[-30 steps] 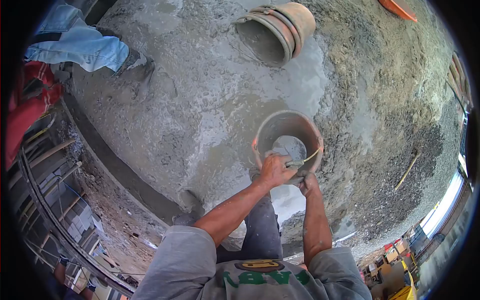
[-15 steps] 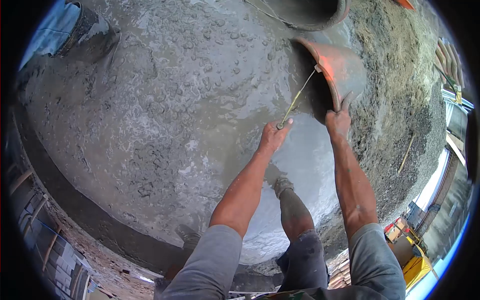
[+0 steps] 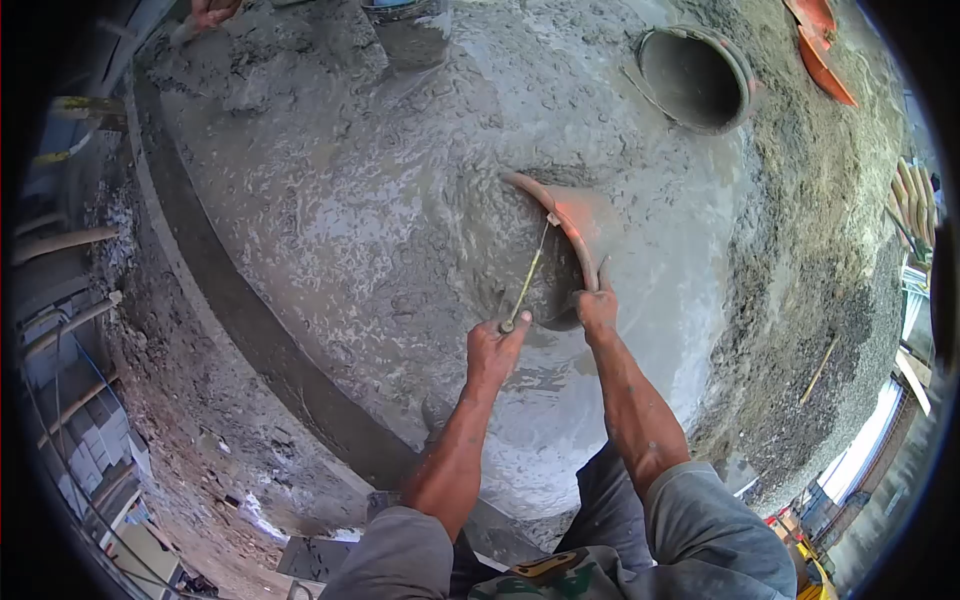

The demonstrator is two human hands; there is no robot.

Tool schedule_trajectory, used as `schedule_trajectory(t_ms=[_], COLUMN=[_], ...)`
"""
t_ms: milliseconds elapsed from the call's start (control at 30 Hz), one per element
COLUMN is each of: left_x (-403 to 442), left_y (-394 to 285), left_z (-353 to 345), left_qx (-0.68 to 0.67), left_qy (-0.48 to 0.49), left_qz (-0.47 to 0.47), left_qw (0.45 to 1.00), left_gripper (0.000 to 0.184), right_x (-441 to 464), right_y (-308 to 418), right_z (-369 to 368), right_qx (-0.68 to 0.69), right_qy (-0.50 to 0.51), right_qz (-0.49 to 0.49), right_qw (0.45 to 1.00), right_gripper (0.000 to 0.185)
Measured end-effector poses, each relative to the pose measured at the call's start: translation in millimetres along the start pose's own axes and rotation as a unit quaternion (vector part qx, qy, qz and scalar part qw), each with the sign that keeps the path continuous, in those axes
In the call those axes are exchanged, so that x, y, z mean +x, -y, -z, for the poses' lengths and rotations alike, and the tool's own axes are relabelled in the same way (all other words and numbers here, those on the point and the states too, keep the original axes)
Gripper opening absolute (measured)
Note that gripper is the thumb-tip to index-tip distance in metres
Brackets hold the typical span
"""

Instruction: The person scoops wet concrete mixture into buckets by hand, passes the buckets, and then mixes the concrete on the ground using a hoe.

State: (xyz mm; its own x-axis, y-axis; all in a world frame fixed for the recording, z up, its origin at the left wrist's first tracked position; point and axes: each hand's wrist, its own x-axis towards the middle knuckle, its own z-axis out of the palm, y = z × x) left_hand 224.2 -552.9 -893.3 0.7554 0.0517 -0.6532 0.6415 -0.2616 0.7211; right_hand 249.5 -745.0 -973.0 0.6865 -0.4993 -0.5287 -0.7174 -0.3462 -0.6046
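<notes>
An orange bucket (image 3: 590, 215) lies tipped on its side in wet grey concrete (image 3: 380, 220), its mouth facing left and its lower edge sunk in the mix. My left hand (image 3: 492, 352) is closed around the end of the bucket's thin wire handle (image 3: 531, 272), pulled out toward me. My right hand (image 3: 598, 312) grips the near side of the bucket's rim. The bucket's inside is dark, and how much concrete it holds cannot be made out.
Another bucket (image 3: 742, 82) stands upright at the upper right, near orange pieces (image 3: 826, 70) on sandy gravel (image 3: 790, 250). A further bucket (image 3: 398, 10) and another person's hand (image 3: 212, 12) show at the top. A dark channel (image 3: 240, 300) edges the concrete on the left.
The orange bucket and both hands have shifted left, away from the gravel edge and into the wet concrete. My view has turned, bringing another person's hand into sight.
</notes>
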Motion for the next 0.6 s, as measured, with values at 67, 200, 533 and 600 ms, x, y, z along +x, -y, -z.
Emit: schedule_trajectory(t_ms=[67,200,533,600], left_x=[-28.1,-85.2,-270.3,-319.4], left_y=[-34.6,-108.6,-190.2,-199.6], left_z=[2.0,24.4,221.0,273.2], left_qx=[0.052,0.084,-0.028,-0.069], left_qy=[-0.015,-0.044,-0.242,-0.281], left_qz=[-0.014,0.012,0.025,0.006], left_qw=[0.998,0.995,0.970,0.957], left_gripper=[0.043,0.051,0.056,0.055], right_x=[-12.5,-16.8,-198.8,-244.3], right_y=[14.3,-7.3,146.6,193.2], right_z=[28.8,37.0,34.8,26.4], right_qx=[0.039,0.021,-0.068,-0.077], right_qy=[0.084,0.171,0.377,0.415], right_qz=[-0.091,-0.151,0.052,0.112], right_qw=[0.992,0.973,0.922,0.899], right_gripper=[0.066,0.039,0.043,0.043])
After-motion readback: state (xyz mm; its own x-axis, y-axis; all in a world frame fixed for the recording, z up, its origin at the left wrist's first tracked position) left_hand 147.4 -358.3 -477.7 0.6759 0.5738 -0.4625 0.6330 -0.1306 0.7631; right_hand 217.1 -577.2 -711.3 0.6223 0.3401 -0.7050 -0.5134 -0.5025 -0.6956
